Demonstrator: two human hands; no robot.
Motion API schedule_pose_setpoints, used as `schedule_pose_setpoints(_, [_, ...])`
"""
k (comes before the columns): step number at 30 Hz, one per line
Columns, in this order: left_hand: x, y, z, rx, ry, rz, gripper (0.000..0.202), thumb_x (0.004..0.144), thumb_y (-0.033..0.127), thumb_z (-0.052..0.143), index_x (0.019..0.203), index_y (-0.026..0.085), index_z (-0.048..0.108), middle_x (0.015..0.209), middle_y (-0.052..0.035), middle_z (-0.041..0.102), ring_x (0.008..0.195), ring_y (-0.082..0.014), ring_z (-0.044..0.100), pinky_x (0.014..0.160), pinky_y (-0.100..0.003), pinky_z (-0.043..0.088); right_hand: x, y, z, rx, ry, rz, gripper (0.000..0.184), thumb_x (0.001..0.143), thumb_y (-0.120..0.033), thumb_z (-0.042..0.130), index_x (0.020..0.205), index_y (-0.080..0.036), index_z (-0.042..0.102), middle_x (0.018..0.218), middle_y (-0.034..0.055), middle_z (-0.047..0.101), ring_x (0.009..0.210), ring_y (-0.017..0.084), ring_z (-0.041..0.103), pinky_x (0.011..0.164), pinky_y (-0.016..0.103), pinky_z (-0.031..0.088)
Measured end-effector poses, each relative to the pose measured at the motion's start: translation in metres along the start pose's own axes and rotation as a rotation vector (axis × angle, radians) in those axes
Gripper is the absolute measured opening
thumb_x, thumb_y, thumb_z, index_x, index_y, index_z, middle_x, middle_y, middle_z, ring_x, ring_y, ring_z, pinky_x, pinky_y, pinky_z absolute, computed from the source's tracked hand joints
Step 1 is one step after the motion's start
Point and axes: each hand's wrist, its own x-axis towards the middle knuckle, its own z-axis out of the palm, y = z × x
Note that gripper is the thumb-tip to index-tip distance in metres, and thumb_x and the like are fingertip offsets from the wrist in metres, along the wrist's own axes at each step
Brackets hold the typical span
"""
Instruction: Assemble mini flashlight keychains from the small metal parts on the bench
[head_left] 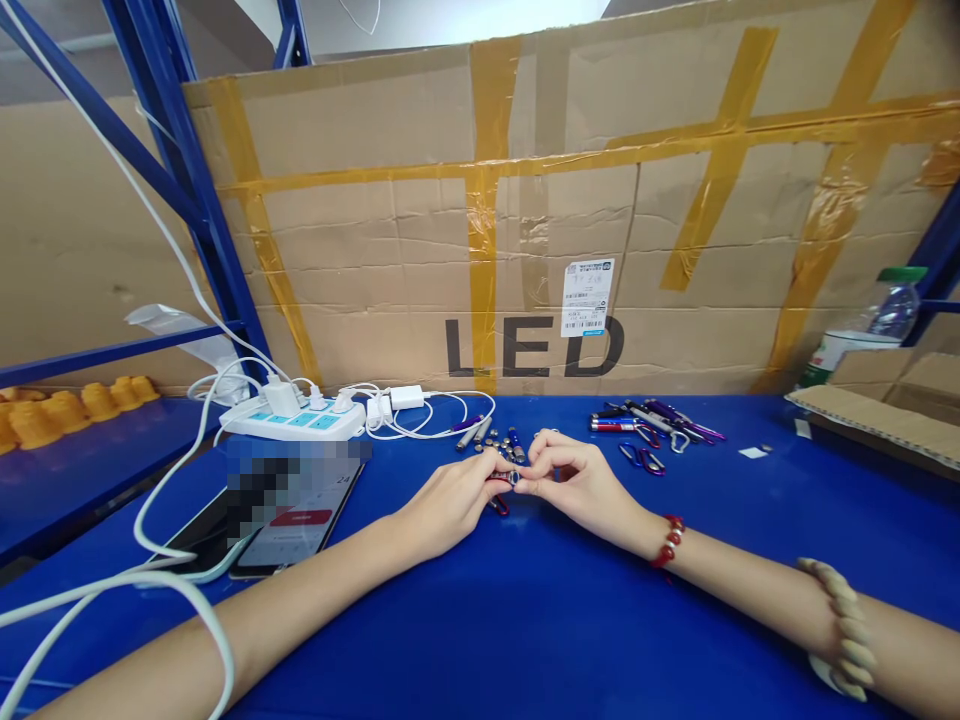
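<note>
Near the middle of the blue table, my left hand [454,505] is closed around a small red keychain flashlight [501,478], its round silver end facing right. A red carabiner clip [499,505] hangs below those fingers. My right hand [574,480] pinches at the silver end, its fingertips meeting those of the left; whether a tiny part sits between them is hidden. Just behind both hands lie several small silver button-like pieces [491,438], a blue tube [515,444] and silver tubes [472,432].
Flashlights with carabiners [622,425] lie back right, loose clips [643,458] before them. At left are a white power strip [300,425], cables and phones [292,540]. A white cable [217,640] crosses my left forearm. An open carton [885,400] and bottle [892,305] stand far right.
</note>
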Motion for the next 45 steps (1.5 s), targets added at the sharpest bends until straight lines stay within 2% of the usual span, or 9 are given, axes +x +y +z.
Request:
schedule_pose_setpoints(13, [0.0028, -0.0020, 0.0019, 0.055, 0.077, 0.005, 0.019, 0.089, 0.025, 0.035, 0.097, 0.020, 0.051, 0.098, -0.0025, 0.061, 0.089, -0.0135, 0.059, 0.076, -0.024, 0.047, 0.0010, 0.0026, 0.0016, -0.032, -0.002, 0.078, 0.028, 0.071, -0.032, 0.066, 0.057, -0.014, 0.048, 0.069, -0.0003, 0.046, 0.058, 0.009, 0.042, 0.054, 0.023, 0.035])
schedule_pose_setpoints(21, [0.0050, -0.0058, 0.0054, 0.156, 0.136, -0.007, 0.026, 0.090, 0.029, 0.030, 0.106, 0.022, 0.050, 0.110, -0.0034, 0.059, 0.103, -0.0165, 0.056, 0.087, -0.030, 0.047, 0.0040, 0.0057, 0.0021, -0.037, 0.004, 0.163, 0.028, 0.073, -0.038, 0.063, 0.065, -0.014, 0.051, 0.073, -0.0007, 0.047, 0.051, 0.005, 0.038, 0.048, 0.021, 0.033])
schedule_pose_setpoints(27, [0.0054, -0.0068, 0.0041, 0.066, 0.066, -0.049, 0.029, 0.090, 0.032, 0.028, 0.108, 0.023, 0.049, 0.107, -0.0021, 0.059, 0.095, -0.0149, 0.058, 0.084, -0.029, 0.047, 0.0060, 0.0069, 0.0015, -0.015, -0.002, 0.187, 0.032, 0.070, -0.043, 0.063, 0.065, -0.013, 0.055, 0.074, 0.0011, 0.051, 0.051, 0.006, 0.041, 0.048, 0.021, 0.035])
schedule_pose_setpoints(32, [0.0050, -0.0081, 0.0042, -0.013, 0.059, -0.023, 0.027, 0.090, 0.031, 0.030, 0.109, 0.022, 0.046, 0.111, -0.0035, 0.056, 0.101, -0.0160, 0.054, 0.086, -0.029, 0.045, 0.0066, 0.0050, -0.0007, 0.037, 0.009, 0.213, 0.035, 0.067, -0.046, 0.065, 0.063, -0.013, 0.056, 0.073, 0.0024, 0.052, 0.057, 0.008, 0.045, 0.050, 0.022, 0.036])
schedule_pose_setpoints(35, [0.0044, -0.0076, 0.0032, 0.000, 0.043, -0.007, 0.025, 0.091, 0.028, 0.029, 0.103, 0.020, 0.049, 0.105, -0.0040, 0.058, 0.096, -0.0153, 0.056, 0.082, -0.027, 0.045, 0.0063, 0.0047, -0.0016, 0.074, -0.010, 0.215, 0.036, 0.065, -0.046, 0.067, 0.059, -0.013, 0.054, 0.069, 0.0014, 0.051, 0.059, 0.009, 0.046, 0.052, 0.022, 0.037])
schedule_pose_setpoints(38, [0.0025, -0.0054, 0.0009, 0.021, 0.001, 0.010, 0.024, 0.091, 0.027, 0.030, 0.101, 0.020, 0.050, 0.101, -0.0030, 0.060, 0.090, -0.0140, 0.057, 0.078, -0.025, 0.046, 0.0049, 0.0046, -0.0022, 0.136, -0.084, 0.239, 0.036, 0.065, -0.043, 0.068, 0.056, -0.012, 0.051, 0.067, 0.0002, 0.049, 0.057, 0.007, 0.044, 0.052, 0.021, 0.036])
schedule_pose_setpoints(41, [0.0001, -0.0032, -0.0008, 0.044, -0.023, 0.048, 0.024, 0.090, 0.026, 0.030, 0.104, 0.020, 0.049, 0.101, -0.0029, 0.060, 0.089, -0.0133, 0.057, 0.078, -0.024, 0.046, 0.0036, 0.0047, -0.0022, 0.181, -0.132, 0.251, 0.035, 0.065, -0.040, 0.068, 0.055, -0.012, 0.050, 0.067, 0.0000, 0.047, 0.057, 0.007, 0.044, 0.051, 0.021, 0.035])
schedule_pose_setpoints(45, [-0.0012, -0.0032, 0.0001, 0.076, -0.010, 0.081, 0.024, 0.090, 0.025, 0.031, 0.103, 0.019, 0.049, 0.100, -0.0037, 0.060, 0.091, -0.0139, 0.057, 0.080, -0.025, 0.046, 0.0030, 0.0035, -0.0014, 0.181, -0.131, 0.275, 0.037, 0.062, -0.043, 0.069, 0.054, -0.012, 0.050, 0.067, 0.0002, 0.048, 0.056, 0.007, 0.043, 0.051, 0.021, 0.034])
